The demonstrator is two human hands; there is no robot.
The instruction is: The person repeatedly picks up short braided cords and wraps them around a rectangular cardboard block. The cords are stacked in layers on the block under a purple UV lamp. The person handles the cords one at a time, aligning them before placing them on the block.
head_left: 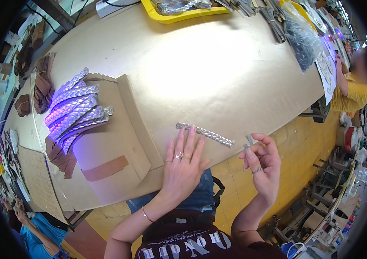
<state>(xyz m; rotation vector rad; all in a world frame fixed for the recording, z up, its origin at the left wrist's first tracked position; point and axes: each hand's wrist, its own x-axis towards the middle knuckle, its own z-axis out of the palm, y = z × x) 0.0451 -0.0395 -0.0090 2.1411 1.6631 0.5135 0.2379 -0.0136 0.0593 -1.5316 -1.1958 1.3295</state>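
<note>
My left hand [181, 170] lies flat on the table with its fingers stretched out. Its fingertips reach the left part of a short silver braided strap [214, 135], which lies at a slant near the table's front edge. Off to the right, past that edge, my right hand [264, 168] is raised and pinches a thin grey strip [250, 140] between thumb and fingers. What the strip is made of is too small to tell. At the left, a bundle of silver braided straps [75, 108] rests on an opened cardboard piece [110, 142].
Brown strips [43, 84] lie in bundles at the far left, and a flat brown strip [105, 168] sits on the cardboard. A yellow tray [166, 18] and a plastic bag [297, 36] stand at the back. A person in yellow [351, 95] works at the right, another in blue [41, 235] at lower left.
</note>
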